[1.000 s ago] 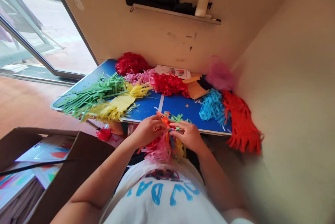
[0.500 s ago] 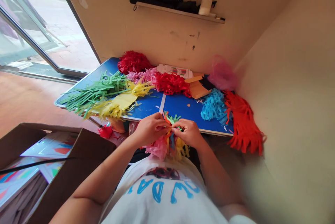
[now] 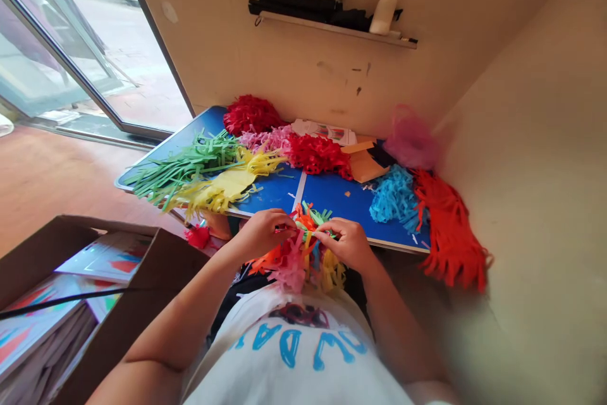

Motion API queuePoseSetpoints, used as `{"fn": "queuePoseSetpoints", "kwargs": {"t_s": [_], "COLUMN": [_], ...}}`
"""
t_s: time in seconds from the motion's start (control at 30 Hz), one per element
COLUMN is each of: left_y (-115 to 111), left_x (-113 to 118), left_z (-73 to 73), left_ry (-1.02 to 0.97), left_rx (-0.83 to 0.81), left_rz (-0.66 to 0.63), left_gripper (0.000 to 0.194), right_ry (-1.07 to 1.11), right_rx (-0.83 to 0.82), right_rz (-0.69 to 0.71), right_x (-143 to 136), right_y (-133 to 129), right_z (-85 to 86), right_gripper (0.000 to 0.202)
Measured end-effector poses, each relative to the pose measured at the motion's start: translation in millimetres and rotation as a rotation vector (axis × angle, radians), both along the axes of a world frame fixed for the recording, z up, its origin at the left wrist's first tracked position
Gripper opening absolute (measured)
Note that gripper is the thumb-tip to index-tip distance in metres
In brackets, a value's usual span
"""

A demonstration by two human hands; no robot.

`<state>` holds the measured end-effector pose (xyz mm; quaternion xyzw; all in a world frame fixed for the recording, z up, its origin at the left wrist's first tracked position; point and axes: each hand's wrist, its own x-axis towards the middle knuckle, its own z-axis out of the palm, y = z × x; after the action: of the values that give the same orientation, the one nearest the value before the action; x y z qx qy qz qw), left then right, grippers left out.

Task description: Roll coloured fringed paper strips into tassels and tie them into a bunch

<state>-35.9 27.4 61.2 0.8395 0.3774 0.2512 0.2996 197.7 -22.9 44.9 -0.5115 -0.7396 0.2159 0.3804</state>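
Over my lap, just in front of the table's edge, lies a bundle of multicoloured fringed paper strips (image 3: 289, 269) in pink, orange, yellow, green and blue. My left hand (image 3: 266, 232) pinches part of it from the left side. Opposite, my right hand (image 3: 347, 242) has thumb and forefinger pressed together on it. Between the fingertips a thin pale strand seems to run across the strips; its kind is too small to make out. Strips stick up beyond the hands and hang down below them.
A blue table (image 3: 332, 193) bears green fringe (image 3: 190, 162), yellow fringe (image 3: 227, 185), red fringe (image 3: 317, 155), blue fringe (image 3: 393, 196) and orange-red fringe (image 3: 450, 234) over its right edge. A cardboard box (image 3: 175, 266) with printed packets stands at left. A shelf (image 3: 332, 23) holds a bottle (image 3: 385, 8).
My hands have drawn slightly apart at the fingertips, and more orange and pink strips show between and below them. The whole view has shifted a little.
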Motion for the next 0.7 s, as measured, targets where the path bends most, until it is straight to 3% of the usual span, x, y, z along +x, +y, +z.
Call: {"fn": "queuePoseSetpoints", "kwargs": {"t_s": [0.17, 0.37, 0.47, 0.53, 0.63, 0.7], "left_y": [-1.8, -1.7, -2.3, -6.0, -13.7, -17.2], "left_x": [0.4, 6.9, 6.7, 1.7, -8.5, -11.6], "left_z": [-5.6, -9.3, -13.3, -12.2, -3.7, 2.5], "left_ry": [-0.35, -0.889, -0.962, -0.878, -0.552, -0.376], "left_rx": [-0.227, -0.87, -0.884, -0.759, -0.531, -0.426], "left_rz": [0.045, 0.281, 0.359, 0.217, -0.232, -0.326], "left_gripper": [0.024, 0.033, 0.034, 0.046, 0.067, 0.066], "right_ry": [-0.015, 0.013, 0.011, 0.005, 0.001, -0.006], "right_rx": [-0.009, -0.02, -0.023, -0.024, -0.015, -0.002], "right_rz": [-0.004, -0.03, -0.015, -0.028, -0.065, -0.078], "right_x": [-0.6, -0.2, -0.8, -0.5, 0.0, -0.8], "right_y": [1.7, 2.3, 1.9, 2.4, 4.3, 5.6], "right_z": [-5.1, -6.5, -9.0, -11.3, -13.5, -12.7], "right_gripper": [0.01, 0.012, 0.013, 0.014, 0.014, 0.014]}}
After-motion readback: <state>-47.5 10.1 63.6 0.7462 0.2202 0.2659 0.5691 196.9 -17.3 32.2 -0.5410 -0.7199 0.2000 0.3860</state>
